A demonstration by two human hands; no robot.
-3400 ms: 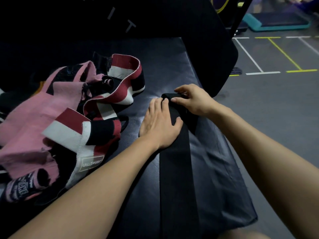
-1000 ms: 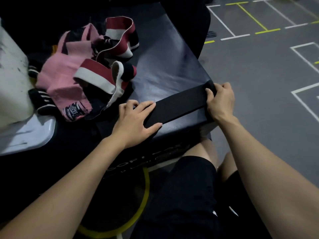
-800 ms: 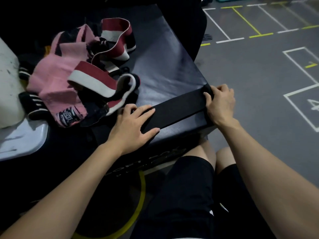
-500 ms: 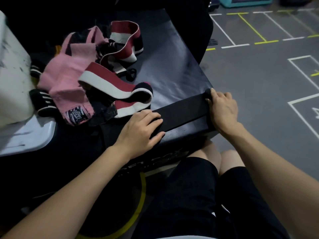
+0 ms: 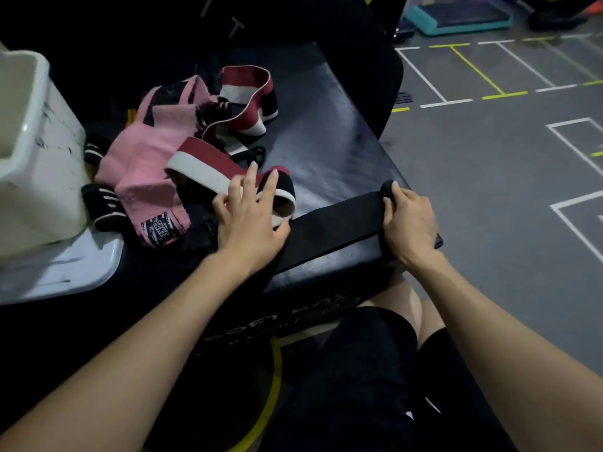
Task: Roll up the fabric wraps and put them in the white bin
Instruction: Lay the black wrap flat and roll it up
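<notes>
Gym floor [image 5: 489, 177], grey, marked with white and yellow lines; teal step platform [image 5: 456, 14] at far edge. Black padded box [image 5: 326, 132] in foreground, person seated at its near corner.

Item 1: black fabric wrap [image 5: 332, 223], flat strip lying along the box's near edge, long axis running left to right and rising slightly toward the right. Right end rolled into a small coil at the box corner; right hand [image 5: 409, 223] grips that coil, fingers curled over it. Left end under the left hand [image 5: 251, 220], which presses it flat, fingers spread and straight.

Item 2: tangled heap of unrolled wraps, pink wrap [image 5: 143, 158] and red, white and black wrap [image 5: 208, 161], just beyond the left hand.

Item 3: white bin [image 5: 36, 151], upright, at the left, beside the heap, standing on a white lid [image 5: 65, 269].
</notes>
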